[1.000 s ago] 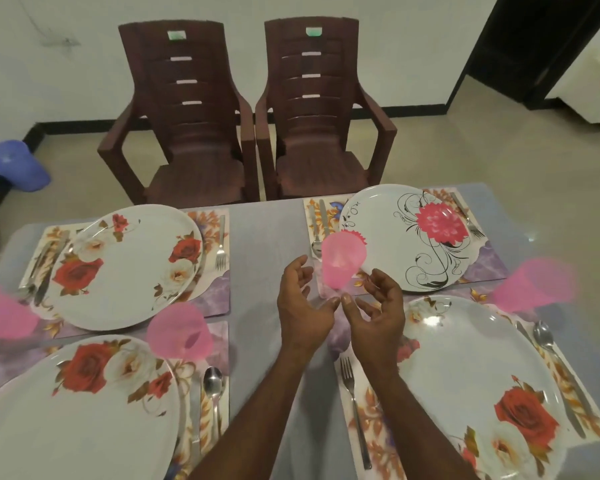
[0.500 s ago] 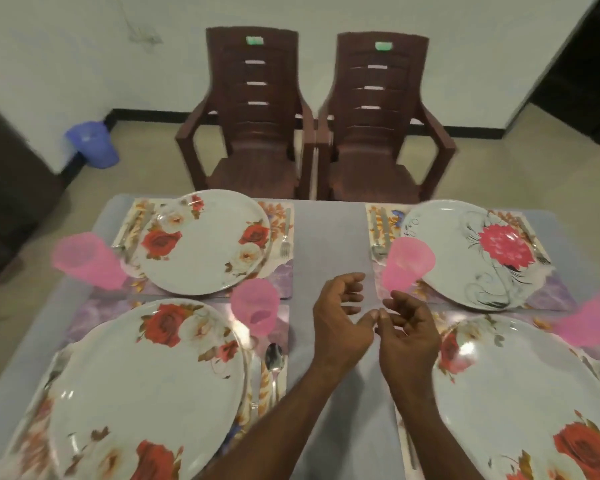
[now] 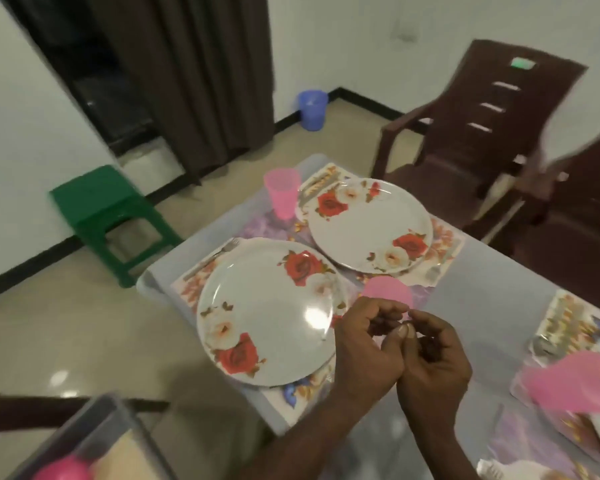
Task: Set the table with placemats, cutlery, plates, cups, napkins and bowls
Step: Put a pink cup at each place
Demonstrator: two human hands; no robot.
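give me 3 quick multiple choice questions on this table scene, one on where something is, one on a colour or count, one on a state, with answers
1. Where is the green stool?
A. on the table
B. on the floor left of the table
C. on a chair

2. How many rose-patterned plates are in full view?
A. two
B. five
C. none

3. What are the hands doing?
A. each lifting a plate
B. lying flat on the table
C. held together above the table, fingers curled

Answers:
1 B: it stands on the tiles beside the table.
2 A: near plate and far plate.
3 C: left hand and right hand meet at the fingertips, no plate held.
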